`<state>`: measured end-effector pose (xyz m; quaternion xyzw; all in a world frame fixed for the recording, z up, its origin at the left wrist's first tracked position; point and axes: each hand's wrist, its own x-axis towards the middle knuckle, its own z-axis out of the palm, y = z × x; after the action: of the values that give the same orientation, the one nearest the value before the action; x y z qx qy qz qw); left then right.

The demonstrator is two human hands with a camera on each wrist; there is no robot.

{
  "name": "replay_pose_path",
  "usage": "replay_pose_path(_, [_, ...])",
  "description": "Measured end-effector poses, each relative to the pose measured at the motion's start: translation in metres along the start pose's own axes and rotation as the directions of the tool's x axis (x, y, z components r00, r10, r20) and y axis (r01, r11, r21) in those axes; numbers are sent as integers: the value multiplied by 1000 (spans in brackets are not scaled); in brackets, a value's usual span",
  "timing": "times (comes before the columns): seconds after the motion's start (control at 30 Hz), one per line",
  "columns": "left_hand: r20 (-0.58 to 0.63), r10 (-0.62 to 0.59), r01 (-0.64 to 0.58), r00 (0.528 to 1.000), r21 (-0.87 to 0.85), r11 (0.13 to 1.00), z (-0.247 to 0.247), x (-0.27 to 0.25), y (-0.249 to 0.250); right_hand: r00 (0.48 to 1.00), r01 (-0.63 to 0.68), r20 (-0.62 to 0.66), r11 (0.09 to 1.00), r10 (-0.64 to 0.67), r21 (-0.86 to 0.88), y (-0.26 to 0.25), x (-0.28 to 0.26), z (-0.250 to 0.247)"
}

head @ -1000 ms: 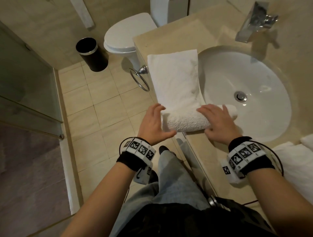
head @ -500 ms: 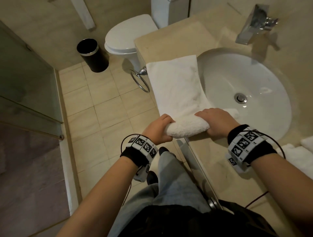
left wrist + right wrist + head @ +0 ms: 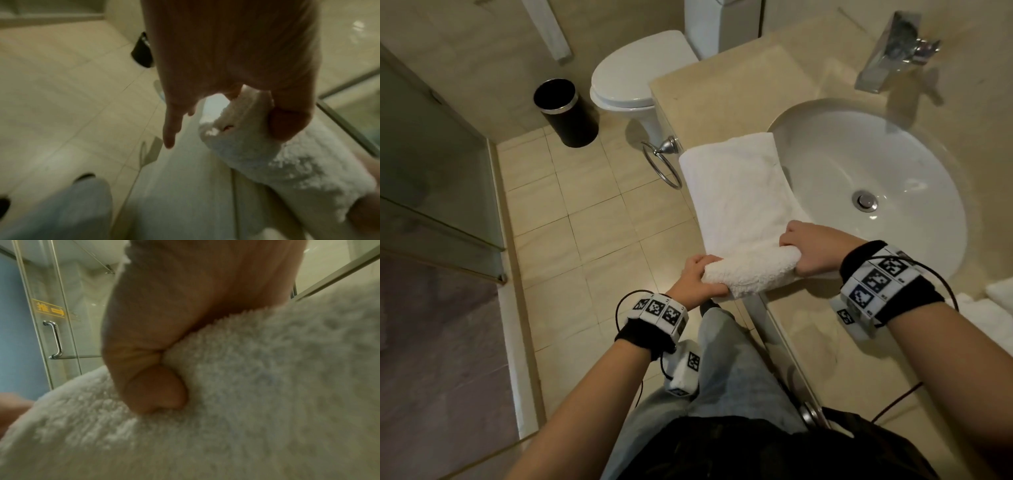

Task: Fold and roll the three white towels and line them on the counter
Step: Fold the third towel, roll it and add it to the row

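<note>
A white towel (image 3: 736,192) lies folded lengthwise on the beige counter (image 3: 726,92), left of the sink, its near end wound into a thick roll (image 3: 753,270) at the counter's front edge. My left hand (image 3: 697,277) grips the roll's left end, thumb below it. My right hand (image 3: 811,248) grips the roll's right end, fingers curled over the top. In the left wrist view the roll (image 3: 277,164) shows under my thumb. The right wrist view is filled by towel pile (image 3: 246,394) with my thumb pressed into it. More white towels (image 3: 993,308) lie at the right edge.
A white oval sink (image 3: 876,178) with a chrome faucet (image 3: 893,51) lies right of the towel. A chrome towel ring (image 3: 662,164) hangs on the counter's left side. On the tiled floor stand a toilet (image 3: 633,75) and a black bin (image 3: 565,109). A glass shower door (image 3: 431,178) stands left.
Both hands went from resting flat on the roll to gripping its ends and pulled it toward me. The flat part's far edge slid nearer along the counter.
</note>
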<state>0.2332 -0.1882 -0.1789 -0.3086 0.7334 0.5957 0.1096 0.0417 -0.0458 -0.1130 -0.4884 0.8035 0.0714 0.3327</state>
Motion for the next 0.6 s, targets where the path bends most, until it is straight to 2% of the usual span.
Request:
replay_pose_path(0.07, [61, -77, 90, 995, -250, 964, 3, -3, 2, 999, -8, 36, 1000, 8, -8, -2, 4, -7])
replay_pose_path(0.1, [97, -119, 147, 988, -372, 916, 4, -4, 3, 999, -9, 48, 1000, 9, -7, -2, 7, -10])
replay_pose_path(0.2, [126, -163, 206, 979, -574, 793, 7, -3, 8, 996, -39, 85, 999, 38, 7, -3, 13, -19])
replay_pose_path(0.33, [74, -216, 215, 974, -623, 752, 5, 2, 7, 990, -61, 126, 998, 58, 25, 0, 18, -27])
replay_pose_path(0.5, [-27, -294, 206, 955, -654, 728, 6, 10, 13, 992, -118, 81, 962, 101, 248, 13, 18, -29])
replay_pose_path(0.6, [-42, -324, 208, 945, -686, 698, 8, 13, 16, 990, -141, 71, 943, 126, 300, 22, 17, -28])
